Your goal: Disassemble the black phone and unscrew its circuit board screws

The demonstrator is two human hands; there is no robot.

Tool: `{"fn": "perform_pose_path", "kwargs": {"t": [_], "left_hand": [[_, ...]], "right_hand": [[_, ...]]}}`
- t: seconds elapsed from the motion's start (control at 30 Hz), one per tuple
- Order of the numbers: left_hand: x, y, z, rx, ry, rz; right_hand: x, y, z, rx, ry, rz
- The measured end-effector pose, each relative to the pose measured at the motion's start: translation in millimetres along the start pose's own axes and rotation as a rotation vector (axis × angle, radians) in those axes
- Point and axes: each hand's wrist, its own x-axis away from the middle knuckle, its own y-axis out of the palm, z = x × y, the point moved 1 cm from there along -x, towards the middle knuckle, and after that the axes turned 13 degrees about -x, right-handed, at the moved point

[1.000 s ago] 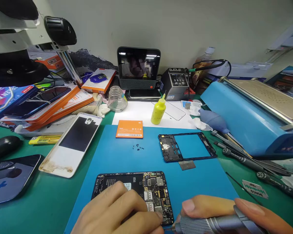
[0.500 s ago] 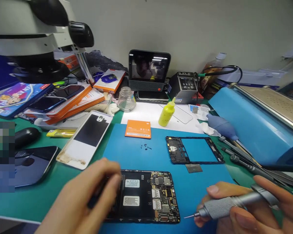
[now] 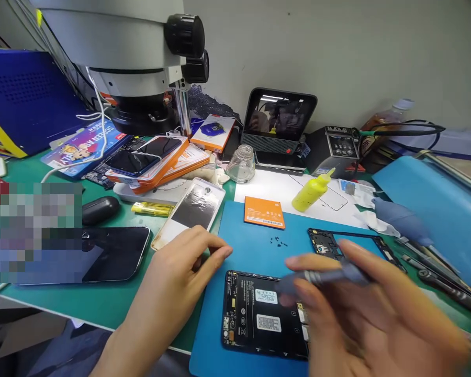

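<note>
The opened phone body [image 3: 249, 335] lies on the blue mat, its battery bay with two white labels facing up. My right hand [image 3: 361, 309], blurred by motion, grips a grey precision screwdriver [image 3: 322, 276] above the phone and hides much of its circuit board. Just left of the phone's top corner is my left hand [image 3: 180, 272], fingers curled, thumb and forefinger tips close together; anything between them is too small to make out. Several tiny dark screws [image 3: 278, 242] lie on the mat. Behind my right hand is the black phone mid-frame [image 3: 317, 241], partly covered.
An orange battery [image 3: 265, 212] rests on the mat [image 3: 204, 345], with a yellow bottle [image 3: 310, 192] behind it. A white back cover [image 3: 196, 209] and a dark phone [image 3: 118, 254] lie left. A microscope [image 3: 141, 78] overhangs there; tools [image 3: 443, 288] lie right.
The view has swung left, so things appear farther right. My right hand has brought the screwdriver from beside the phone to above it. My left hand has moved off the phone to its left.
</note>
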Motion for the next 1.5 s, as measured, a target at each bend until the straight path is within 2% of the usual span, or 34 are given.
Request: {"fn": "perform_pose_path", "kwargs": {"t": [0.07, 0.13, 0.27, 0.43, 0.97, 1.03, 1.2, 1.33, 1.5], "left_hand": [[2.4, 0.4, -2.7, -0.007, 0.048, 0.029], [4.9, 2.0, -5.6, -0.025, 0.071, 0.053], [7.7, 6.5, -10.2, -0.114, 0.078, 0.056], [7.4, 9.0, -8.1, -0.167, 0.126, 0.078], [7.4, 8.5, -4.7, -0.165, 0.145, 0.060], [7.3, 8.4, -4.6, -0.165, 0.143, 0.055], [6.6, 7.4, -4.0, -0.159, 0.151, 0.059], [6.7, 6.7, -2.9, -0.145, 0.143, 0.034], [7.6, 4.8, -1.7, -0.087, 0.128, 0.013]], "right_hand": [[-7.4, 25.3, -4.7, 0.005, -0.026, -0.078], [-10.4, 40.8, -2.9, 0.007, -0.046, -0.127], [-8.5, 52.4, 4.0, 0.064, -0.100, -0.174], [-6.6, 53.9, 5.9, 0.070, -0.098, -0.190], [-4.5, 50.8, 9.2, 0.119, -0.072, -0.205], [-7.5, 51.7, 7.9, 0.129, -0.111, -0.216], [-20.2, 53.7, -1.6, 0.187, -0.316, -0.292], [-24.1, 53.0, -5.8, 0.188, -0.321, -0.296], [-20.4, 52.9, -4.2, 0.061, -0.281, -0.412]]}}
